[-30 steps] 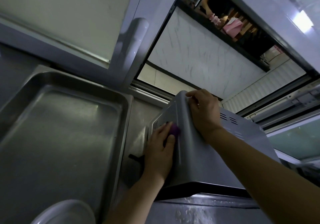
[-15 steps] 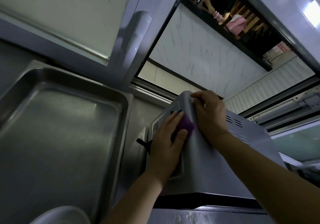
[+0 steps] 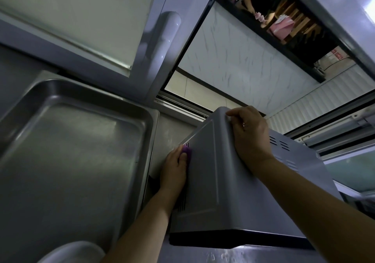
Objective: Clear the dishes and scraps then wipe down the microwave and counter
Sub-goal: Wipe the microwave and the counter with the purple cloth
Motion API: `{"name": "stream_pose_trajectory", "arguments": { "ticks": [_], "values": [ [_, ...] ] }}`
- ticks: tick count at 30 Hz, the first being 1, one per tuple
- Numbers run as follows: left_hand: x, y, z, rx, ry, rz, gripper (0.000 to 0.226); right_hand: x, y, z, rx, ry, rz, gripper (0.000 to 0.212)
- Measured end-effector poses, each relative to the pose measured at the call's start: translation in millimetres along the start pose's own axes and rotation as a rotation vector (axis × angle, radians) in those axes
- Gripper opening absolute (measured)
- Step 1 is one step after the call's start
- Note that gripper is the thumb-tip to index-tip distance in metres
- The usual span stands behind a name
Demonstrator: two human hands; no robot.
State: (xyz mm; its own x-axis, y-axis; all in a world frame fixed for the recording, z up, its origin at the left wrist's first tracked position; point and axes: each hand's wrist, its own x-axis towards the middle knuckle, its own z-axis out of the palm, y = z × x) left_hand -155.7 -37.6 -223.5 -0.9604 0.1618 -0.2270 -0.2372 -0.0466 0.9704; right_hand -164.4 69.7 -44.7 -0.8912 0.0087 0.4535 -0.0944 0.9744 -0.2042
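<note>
— Purple! What is that purple thing?
— A small cloth (image 3: 186,151). The left hand (image 3: 174,171) pinches it flat on the side of the grey microwave (image 3: 205,181).
— And the right hand (image 3: 250,134)?
— Its fingers curl over the microwave's top back corner and grip it.
— What is farther left?
— A big metal tray (image 3: 67,140) on the counter (image 3: 174,126).

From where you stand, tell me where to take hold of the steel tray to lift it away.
Grip the steel tray by its raised rolled rim on the near long edge, coming from the left; the right rim sits close to the left hand and microwave. The shallow, sloped walls offer no other hold.
</note>
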Motion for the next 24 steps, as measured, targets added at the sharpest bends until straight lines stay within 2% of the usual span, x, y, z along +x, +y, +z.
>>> {"name": "stream_pose_trajectory", "arguments": {
  "ticks": [4, 10, 14, 17, 24],
  "values": [
    [-11.1, 14.7, 1.8, -0.012, 0.022, 0.035, 0.037, 0.5, 0.0, -0.8, -0.001, 0.014, -0.001, 0.015],
    [-48.2, 72.9, 7.8, -0.004, 0.035, 0.324, 0.041, 0.2, -1.3, -1.7, -0.012, 0.014, 0.003, 0.015],
    [-58.8, 105.4, 13.7, 0.150, 0.004, 0.442, 0.054, 0.3, -2.7, -1.9, -0.007, 0.007, -0.003, 0.014],
    [-53.6, 109.3, 14.6, 0.187, 0.011, 0.459, 0.052, 0.3, -1.8, -1.6, 0.011, 0.014, 0.002, 0.015],
    [-15.5, 79.2, 8.0, -0.058, -0.023, 0.337, 0.040, 0.2, -1.4, -0.1, 0.020, 0.029, 0.035, 0.019]
  ]
}}
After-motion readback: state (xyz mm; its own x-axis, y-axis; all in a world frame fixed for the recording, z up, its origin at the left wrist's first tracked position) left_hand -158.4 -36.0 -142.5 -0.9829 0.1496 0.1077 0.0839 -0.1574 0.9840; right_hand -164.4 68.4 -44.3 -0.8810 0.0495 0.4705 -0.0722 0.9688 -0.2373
